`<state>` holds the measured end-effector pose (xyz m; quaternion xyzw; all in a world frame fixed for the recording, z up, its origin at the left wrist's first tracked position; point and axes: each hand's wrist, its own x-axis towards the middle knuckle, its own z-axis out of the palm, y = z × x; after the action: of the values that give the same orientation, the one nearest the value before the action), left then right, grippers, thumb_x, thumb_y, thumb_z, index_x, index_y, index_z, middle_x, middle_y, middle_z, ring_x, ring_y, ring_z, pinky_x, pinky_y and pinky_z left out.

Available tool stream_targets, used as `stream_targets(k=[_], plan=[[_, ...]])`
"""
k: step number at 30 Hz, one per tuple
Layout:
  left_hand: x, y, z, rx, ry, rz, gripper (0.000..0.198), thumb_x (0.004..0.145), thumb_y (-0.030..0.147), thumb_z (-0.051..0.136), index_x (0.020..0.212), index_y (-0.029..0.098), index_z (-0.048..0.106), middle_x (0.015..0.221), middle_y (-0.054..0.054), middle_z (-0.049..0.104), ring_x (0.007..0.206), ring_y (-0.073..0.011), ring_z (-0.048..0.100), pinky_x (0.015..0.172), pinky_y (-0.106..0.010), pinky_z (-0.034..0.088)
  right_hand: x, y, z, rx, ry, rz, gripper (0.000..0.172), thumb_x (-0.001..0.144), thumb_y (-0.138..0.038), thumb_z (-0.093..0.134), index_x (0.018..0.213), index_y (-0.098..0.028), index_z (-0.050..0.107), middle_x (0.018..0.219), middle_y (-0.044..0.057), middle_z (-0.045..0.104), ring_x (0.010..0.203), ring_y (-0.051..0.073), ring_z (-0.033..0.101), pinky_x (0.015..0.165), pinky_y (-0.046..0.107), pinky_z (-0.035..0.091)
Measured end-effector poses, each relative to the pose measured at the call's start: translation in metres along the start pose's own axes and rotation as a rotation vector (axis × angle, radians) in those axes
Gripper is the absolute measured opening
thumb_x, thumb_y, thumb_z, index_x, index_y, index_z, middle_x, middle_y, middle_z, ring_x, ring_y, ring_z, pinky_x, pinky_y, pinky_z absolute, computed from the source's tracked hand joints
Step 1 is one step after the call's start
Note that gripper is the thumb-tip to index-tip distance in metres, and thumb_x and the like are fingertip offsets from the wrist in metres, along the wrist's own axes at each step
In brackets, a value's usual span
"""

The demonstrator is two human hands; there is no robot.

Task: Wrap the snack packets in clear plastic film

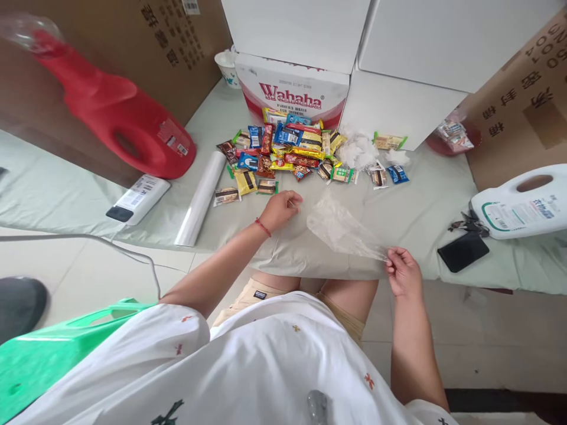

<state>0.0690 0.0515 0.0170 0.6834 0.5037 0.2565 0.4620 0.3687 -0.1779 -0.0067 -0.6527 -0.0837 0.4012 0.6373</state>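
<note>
My right hand (402, 271) pinches one end of a clear plastic bag (339, 227) at the table's front edge; the bag stretches up and left over the tabletop. My left hand (280, 209) rests loosely curled on the table just left of the bag, its fingers bent with nothing visible in them. Just beyond it lies a pile of several wrapped snacks (283, 153) in yellow, blue, red and brown wrappers. Crumpled white plastic (358, 150) sits at the pile's right side.
A roll of clear bags (201, 198) lies left of the snacks. A red jug (119, 112) and a white device (138, 199) lie far left. A Wahaha box (292, 94), white boxes, a paper cup (228, 68), a white jug (522, 203), keys and a phone (463, 251), a green stool (53, 348).
</note>
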Motion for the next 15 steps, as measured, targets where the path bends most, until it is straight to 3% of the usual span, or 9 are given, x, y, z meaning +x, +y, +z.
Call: stream_targets(k=[2,3,6,9,11,13,15], plan=[[-0.013,0.01,0.005,0.132,0.167,0.055,0.011,0.082,0.027,0.069,0.081,0.018,0.063,0.075,0.0,0.063,0.066,-0.0134,0.053,0.067,-0.027,0.04,-0.005,0.009,0.001,-0.045,0.002,-0.041,0.049,0.049,-0.042,0.097,0.078,-0.018,0.066,0.066,-0.006,0.058,0.05,0.005,0.05,0.039,0.014,0.034],[-0.022,0.016,0.012,0.168,0.197,0.067,0.019,0.089,0.035,0.064,0.081,0.019,0.06,0.072,0.0,0.061,0.066,-0.0143,0.055,0.066,-0.027,0.04,-0.008,0.013,0.004,-0.06,0.005,-0.071,0.048,0.052,-0.043,0.096,0.079,-0.018,0.066,0.066,-0.006,0.057,0.051,0.005,0.051,0.04,0.015,0.035],[-0.047,0.034,0.04,0.257,0.12,0.041,0.038,0.099,0.056,0.05,0.101,0.019,0.058,0.071,0.0,0.061,0.068,-0.0187,0.062,0.066,-0.03,0.041,-0.015,0.018,0.015,-0.092,0.03,-0.164,0.044,0.06,-0.046,0.092,0.083,-0.019,0.066,0.068,-0.006,0.056,0.052,0.006,0.053,0.041,0.017,0.037],[-0.054,0.043,0.063,0.439,0.049,-0.024,0.056,0.097,0.065,0.05,0.125,0.016,0.051,0.093,-0.009,0.07,0.087,-0.0272,0.07,0.072,-0.034,0.045,-0.021,0.019,0.025,-0.164,0.03,-0.248,0.04,0.068,-0.049,0.087,0.085,-0.02,0.065,0.072,-0.005,0.057,0.052,0.006,0.053,0.042,0.018,0.038],[-0.048,0.04,0.071,0.541,-0.068,-0.051,0.05,0.095,0.059,0.058,0.122,0.017,0.055,0.099,-0.012,0.072,0.095,-0.0313,0.071,0.076,-0.035,0.046,-0.023,0.02,0.026,-0.237,-0.004,-0.273,0.038,0.074,-0.051,0.083,0.087,-0.021,0.064,0.073,-0.004,0.058,0.053,0.008,0.054,0.044,0.02,0.041],[-0.041,0.033,0.072,0.575,-0.197,-0.031,0.024,0.094,0.041,0.061,0.105,0.019,0.062,0.094,-0.012,0.072,0.095,-0.0317,0.07,0.077,-0.035,0.045,-0.025,0.02,0.022,-0.349,-0.054,-0.268,0.036,0.078,-0.053,0.079,0.087,-0.021,0.065,0.075,-0.002,0.06,0.057,0.01,0.056,0.048,0.022,0.045],[-0.038,0.024,0.069,0.525,-0.252,0.044,0.007,0.091,0.023,0.056,0.088,0.02,0.062,0.088,-0.011,0.07,0.091,-0.0288,0.068,0.076,-0.035,0.044,-0.026,0.016,0.014,-0.497,-0.082,-0.296,0.034,0.079,-0.053,0.079,0.087,-0.022,0.069,0.084,0.002,0.064,0.069,0.014,0.06,0.058,0.026,0.052]])
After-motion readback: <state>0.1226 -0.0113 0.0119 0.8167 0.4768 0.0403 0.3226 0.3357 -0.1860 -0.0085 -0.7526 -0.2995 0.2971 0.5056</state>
